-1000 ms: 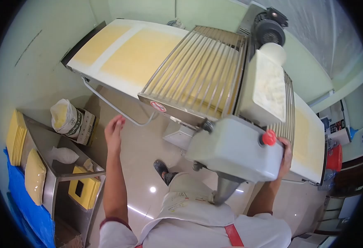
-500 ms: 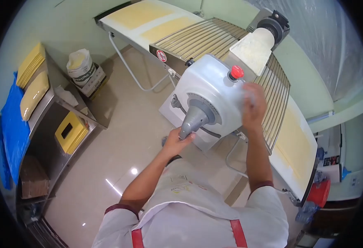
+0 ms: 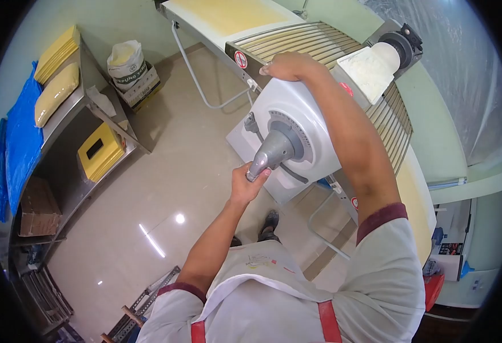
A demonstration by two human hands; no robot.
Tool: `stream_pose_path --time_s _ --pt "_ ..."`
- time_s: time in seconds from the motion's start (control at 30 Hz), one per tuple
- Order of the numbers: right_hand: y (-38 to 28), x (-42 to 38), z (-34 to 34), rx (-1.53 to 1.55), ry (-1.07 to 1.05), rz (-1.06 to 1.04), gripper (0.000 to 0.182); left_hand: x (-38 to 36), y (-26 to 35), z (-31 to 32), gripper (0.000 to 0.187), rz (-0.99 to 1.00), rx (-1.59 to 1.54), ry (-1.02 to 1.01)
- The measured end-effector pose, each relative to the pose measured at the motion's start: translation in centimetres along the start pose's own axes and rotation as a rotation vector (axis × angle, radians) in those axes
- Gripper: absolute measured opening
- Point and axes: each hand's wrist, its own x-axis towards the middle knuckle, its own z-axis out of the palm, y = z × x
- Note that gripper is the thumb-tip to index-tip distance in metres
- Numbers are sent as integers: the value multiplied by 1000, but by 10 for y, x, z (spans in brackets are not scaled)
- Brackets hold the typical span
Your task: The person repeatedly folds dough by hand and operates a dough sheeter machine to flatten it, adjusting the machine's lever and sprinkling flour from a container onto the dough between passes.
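Observation:
A dough sheeter (image 3: 328,143) with a grey-white housing stands in front of me. My left hand (image 3: 247,182) is wrapped round the end of its grey lever handle (image 3: 267,155), which sits on a graduated dial (image 3: 299,128). Reaching across the top of the housing, my right hand (image 3: 290,66) curls at the far left corner, over the spot of a small black knob, which it covers. My right forearm mostly hides the red button (image 3: 346,89). Beyond lie the metal bar guard (image 3: 297,41) and the belt table (image 3: 222,16) with a yellowish surface.
At left, a steel shelf (image 3: 139,143) holds yellow trays (image 3: 99,151), a wrapped tan package (image 3: 58,94) and blue plastic (image 3: 25,137). A cardboard box (image 3: 38,208) sits lower. A white sack (image 3: 126,66) stands by the wall. Metal racking (image 3: 142,306) is near my left side.
My right hand has moved from beside the red button, over the housing, to its far left corner. My left hand stays on the lever handle. The view has shifted slightly.

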Motion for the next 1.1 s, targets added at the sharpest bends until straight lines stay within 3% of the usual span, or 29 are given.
stream_pose_path --time_s 0.33,0.57,0.9,0.97,1.03,1.1 --pt "-5 -4 -9 -34 -61 47 57 6 -1 -3 32 103 109 32" --pt "-5 0 -4 34 36 49 61 20 -2 -22 29 257 158 -61" --pt "-2 -3 -1 128 171 -42 58 23 -22 -13 38 335 88 31" --pt "5 -8 16 294 310 -174 56 23 -27 -12 41 323 42 31" --pt "5 -54 25 198 362 -381 47 21 -30 -12 44 318 29 28" --pt "17 -117 53 267 710 -605 45 21 -26 -7 48 310 4 50"
